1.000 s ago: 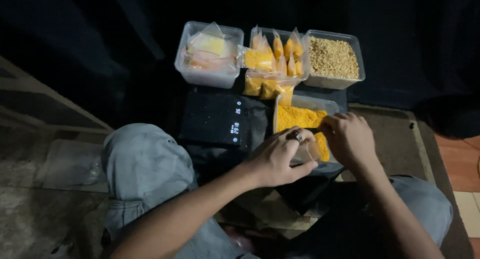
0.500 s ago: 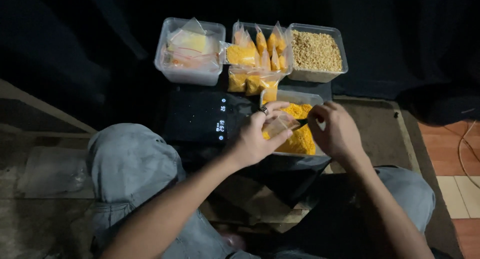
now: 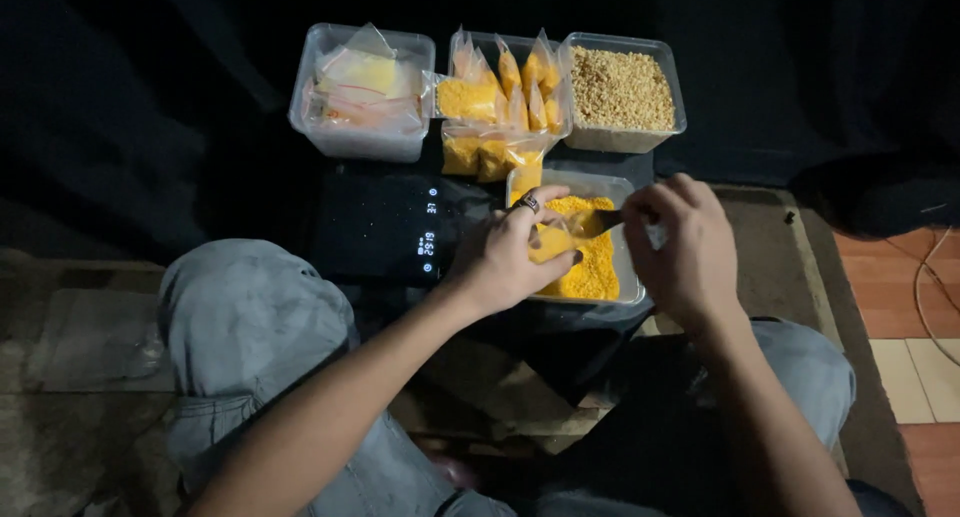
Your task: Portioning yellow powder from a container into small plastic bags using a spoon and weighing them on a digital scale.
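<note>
Our left hand (image 3: 505,257) pinches a small bag (image 3: 550,242) of yellow powder over the clear tub (image 3: 628,277) of the same powder, while our right hand (image 3: 685,242) grips a spoon (image 3: 598,222) dipping toward it. Just left sits a black scale (image 3: 385,227); beyond it are three tubs: flat packets (image 3: 362,82), filled yellow bags (image 3: 500,97) and pale grains (image 3: 620,87).

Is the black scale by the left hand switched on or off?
On. The black scale shows lit digits and small lights along its edge nearest the left hand.
</note>
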